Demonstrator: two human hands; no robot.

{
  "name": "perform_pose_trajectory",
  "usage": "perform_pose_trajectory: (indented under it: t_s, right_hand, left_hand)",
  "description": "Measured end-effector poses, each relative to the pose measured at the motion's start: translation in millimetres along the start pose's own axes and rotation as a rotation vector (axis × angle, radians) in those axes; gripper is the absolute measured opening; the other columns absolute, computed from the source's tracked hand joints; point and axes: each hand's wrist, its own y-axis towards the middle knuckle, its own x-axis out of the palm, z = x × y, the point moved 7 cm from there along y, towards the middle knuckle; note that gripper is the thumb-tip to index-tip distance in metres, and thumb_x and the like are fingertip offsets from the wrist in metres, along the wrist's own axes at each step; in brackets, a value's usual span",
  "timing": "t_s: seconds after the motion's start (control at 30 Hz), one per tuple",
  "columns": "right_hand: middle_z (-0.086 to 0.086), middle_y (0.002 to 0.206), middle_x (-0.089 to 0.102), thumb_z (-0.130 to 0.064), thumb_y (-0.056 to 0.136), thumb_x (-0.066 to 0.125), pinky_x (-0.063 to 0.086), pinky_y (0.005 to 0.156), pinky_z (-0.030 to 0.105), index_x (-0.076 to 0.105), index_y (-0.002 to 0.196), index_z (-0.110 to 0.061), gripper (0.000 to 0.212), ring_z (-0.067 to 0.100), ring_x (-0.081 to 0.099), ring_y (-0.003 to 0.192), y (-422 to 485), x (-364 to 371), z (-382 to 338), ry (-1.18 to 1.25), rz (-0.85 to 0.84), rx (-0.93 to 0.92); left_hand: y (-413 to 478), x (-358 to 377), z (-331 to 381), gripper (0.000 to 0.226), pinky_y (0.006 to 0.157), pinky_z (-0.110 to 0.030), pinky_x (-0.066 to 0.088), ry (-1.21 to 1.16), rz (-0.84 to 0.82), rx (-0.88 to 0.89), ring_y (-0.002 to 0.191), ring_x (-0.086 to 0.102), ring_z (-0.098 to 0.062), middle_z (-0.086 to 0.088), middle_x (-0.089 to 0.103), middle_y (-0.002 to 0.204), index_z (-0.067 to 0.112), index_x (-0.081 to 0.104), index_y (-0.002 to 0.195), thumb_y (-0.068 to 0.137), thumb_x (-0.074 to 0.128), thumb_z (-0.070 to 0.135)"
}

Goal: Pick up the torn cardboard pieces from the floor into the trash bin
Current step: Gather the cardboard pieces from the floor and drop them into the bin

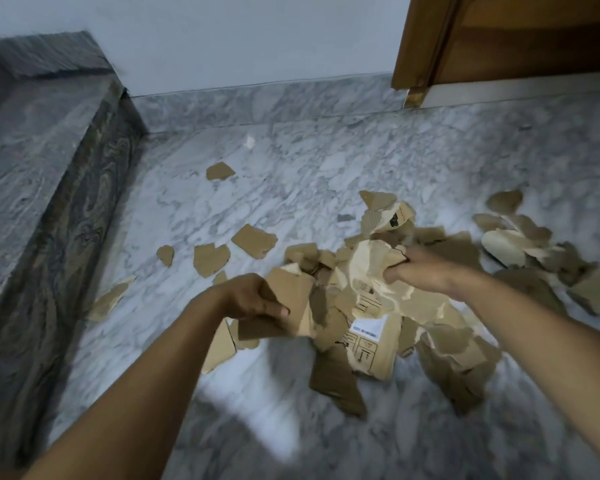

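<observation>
A heap of torn brown cardboard pieces (368, 327) lies on the marble floor in the middle right of the head view. My left hand (253, 299) grips a folded brown piece (291, 292) at the heap's left edge. My right hand (420, 268) is closed on a pale crumpled piece (371, 268) over the top of the heap. Loose scraps lie apart to the left: one far off (219, 171), two near each other (253, 240) (210, 259), and a small one (165, 254). More pieces (520, 240) spread to the right. No trash bin is in view.
A raised grey marble step (49, 188) runs along the left side, with a long scrap (110, 299) lying at its foot. A pale wall and skirting close off the back. A wooden door and frame (482, 39) stand at the back right.
</observation>
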Motion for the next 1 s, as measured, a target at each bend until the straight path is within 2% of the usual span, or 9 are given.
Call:
perform_pose_trajectory:
  t_s: [0.1, 0.23, 0.3, 0.43, 0.53, 0.63, 0.7, 0.8, 1.0]
  right_hand:
    - [0.002, 0.094, 0.058, -0.030, 0.070, 0.073, 0.046, 0.067, 0.029, 0.061, 0.089, -0.021, 0.024, 0.017, 0.057, 0.082, -7, -10, 18, -0.217, -0.093, 0.106]
    - [0.005, 0.106, 0.066, -0.043, 0.048, 0.073, 0.055, 0.081, 0.035, 0.068, 0.102, -0.015, 0.061, 0.021, 0.064, 0.095, -11, 1, 48, -0.340, -0.185, 0.198]
    - [0.005, 0.109, 0.066, -0.039, 0.051, 0.076, 0.055, 0.085, 0.035, 0.065, 0.109, -0.016, 0.063, 0.021, 0.064, 0.097, -11, 11, 63, -0.239, -0.139, 0.212]
    - [-0.002, 0.116, 0.066, -0.031, 0.070, 0.077, 0.050, 0.075, 0.026, 0.057, 0.125, -0.026, 0.059, 0.018, 0.061, 0.101, -10, 48, 79, 0.139, -0.046, 0.230]
    - [0.004, 0.109, 0.071, -0.026, 0.078, 0.076, 0.046, 0.075, 0.023, 0.061, 0.102, -0.017, 0.030, 0.021, 0.065, 0.096, -10, 75, 80, 0.246, 0.112, 0.228]
    - [0.005, 0.112, 0.071, -0.025, 0.080, 0.077, 0.045, 0.079, 0.023, 0.059, 0.094, -0.022, 0.023, 0.025, 0.066, 0.106, -10, 83, 75, 0.279, 0.202, 0.217]
    - [0.005, 0.120, 0.069, -0.030, 0.081, 0.077, 0.048, 0.087, 0.027, 0.061, 0.113, -0.018, 0.038, 0.027, 0.063, 0.115, -6, 84, 73, 0.261, 0.172, 0.185]
    - [0.003, 0.137, 0.058, -0.035, 0.085, 0.075, 0.047, 0.103, 0.042, 0.032, 0.148, -0.021, 0.077, 0.029, 0.056, 0.125, -6, 63, 73, 0.266, 0.135, 0.116]
    - [0.002, 0.110, 0.056, -0.027, 0.088, 0.072, 0.052, 0.087, 0.042, 0.024, 0.131, -0.021, 0.065, 0.026, 0.059, 0.106, -14, -13, 78, 0.201, 0.102, 0.058]
  left_hand:
    - [18, 35, 30, 0.057, 0.089, -0.031, 0.048, 0.136, -0.059, 0.037, 0.109, 0.062, -0.020, 0.000, 0.067, 0.121, 0.024, 0.069, 0.114, 0.069, 0.081, 0.057]
    - [44, 78, 60, 0.084, 0.108, -0.043, 0.040, 0.325, 0.124, 0.048, 0.128, 0.039, -0.036, -0.013, 0.034, 0.143, 0.026, 0.044, 0.143, 0.072, 0.078, 0.056]
    - [52, 89, 63, 0.091, 0.107, -0.046, 0.040, 0.352, 0.217, 0.021, 0.127, 0.036, -0.040, -0.016, 0.026, 0.143, 0.026, 0.035, 0.148, 0.073, 0.078, 0.055]
    - [60, 86, 56, 0.077, 0.090, -0.042, 0.052, 0.248, 0.261, 0.036, 0.110, 0.055, -0.032, -0.013, 0.052, 0.128, 0.023, 0.044, 0.131, 0.068, 0.084, 0.042]
    - [52, 80, 54, 0.072, 0.076, -0.045, 0.057, 0.035, 0.281, 0.056, 0.091, 0.063, -0.029, -0.011, 0.063, 0.103, 0.026, 0.032, 0.115, 0.066, 0.086, 0.024]
    - [45, 72, 46, 0.076, 0.074, -0.041, 0.055, -0.086, 0.284, 0.041, 0.094, 0.062, -0.028, -0.010, 0.063, 0.104, 0.023, 0.031, 0.128, 0.073, 0.083, 0.023]
    - [39, 63, 38, 0.069, 0.079, -0.030, 0.045, -0.049, 0.270, 0.035, 0.107, 0.059, -0.028, -0.008, 0.061, 0.116, 0.017, 0.044, 0.135, 0.079, 0.081, 0.032]
    - [20, 36, 30, 0.044, 0.077, -0.026, 0.039, -0.044, 0.320, 0.045, 0.105, 0.061, -0.024, -0.002, 0.065, 0.107, 0.014, 0.063, 0.120, 0.083, 0.077, 0.035]
    - [-10, 23, 54, 0.024, 0.085, -0.029, 0.047, 0.161, 0.070, 0.070, 0.101, 0.063, -0.017, 0.007, 0.066, 0.100, 0.026, 0.065, 0.102, 0.082, 0.076, 0.031]
